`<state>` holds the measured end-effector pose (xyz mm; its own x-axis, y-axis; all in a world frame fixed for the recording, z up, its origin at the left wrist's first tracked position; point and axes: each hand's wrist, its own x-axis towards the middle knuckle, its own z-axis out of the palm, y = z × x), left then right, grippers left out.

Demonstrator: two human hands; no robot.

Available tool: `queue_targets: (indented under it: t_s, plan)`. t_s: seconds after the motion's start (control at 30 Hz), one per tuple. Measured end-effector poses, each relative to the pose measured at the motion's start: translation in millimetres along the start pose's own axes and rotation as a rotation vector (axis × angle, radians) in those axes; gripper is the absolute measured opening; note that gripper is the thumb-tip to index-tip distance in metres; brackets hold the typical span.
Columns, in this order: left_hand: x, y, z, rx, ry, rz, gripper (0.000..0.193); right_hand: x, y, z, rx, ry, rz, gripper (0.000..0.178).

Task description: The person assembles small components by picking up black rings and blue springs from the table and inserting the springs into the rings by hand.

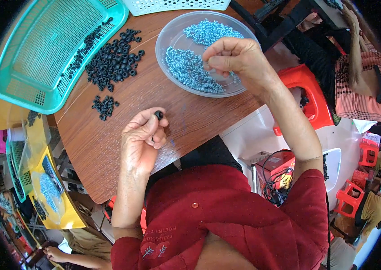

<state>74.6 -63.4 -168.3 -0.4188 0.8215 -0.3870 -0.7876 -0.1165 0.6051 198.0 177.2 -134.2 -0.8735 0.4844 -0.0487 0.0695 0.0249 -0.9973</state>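
- We are holding one small black piece (158,115) in our left hand (141,135); we are pinching it between thumb and forefinger, its dark round end facing up, above the near part of the brown table (96,148); our other left fingers are curling in beneath it.
- We are hovering our right hand (240,58) over the clear bowl (172,33); its thumb and forefinger are bending close toward each other, a narrow pose; we cannot tell whether the tips are meeting or gripping anything.
- Under that hand, shiny blue coils (190,69) are lying in the bowl in two main heaps, one near and one far.
- Left of the bowl, a spread of black pieces (114,60) is covering part of the table; a smaller cluster (105,108) is lying nearer our left hand.
- Beside the spread, a turquoise basket (42,49) is holding more black pieces along its right side; a white basket (177,5) is standing at the far edge.
- Farther out, a red stool (318,103) is standing at our right, near a person in a checked shirt (361,108); at our left, a yellow table (71,216) is bearing more blue coils; we are wearing a dark red shirt (199,193).
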Motion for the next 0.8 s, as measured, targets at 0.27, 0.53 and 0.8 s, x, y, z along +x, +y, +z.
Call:
queue_targets:
  t_s: [0.27,0.53,0.8]
  plan:
    - [-7.1,0.8,8.5,0.022,0.004,0.044,0.023,-16.8,5.1,65.0,0.203,-0.108,0.007,0.011]
    - [-16.2,-1.8,1.9,-0.065,-0.013,0.073,0.022,-28.2,18.3,105.0,0.21,-0.04,-0.198,0.011]
    - [-17.0,-8.9,-0.6,-0.129,-0.019,0.087,0.021,-36.7,28.4,119.1,0.053,0.119,-0.405,0.013]
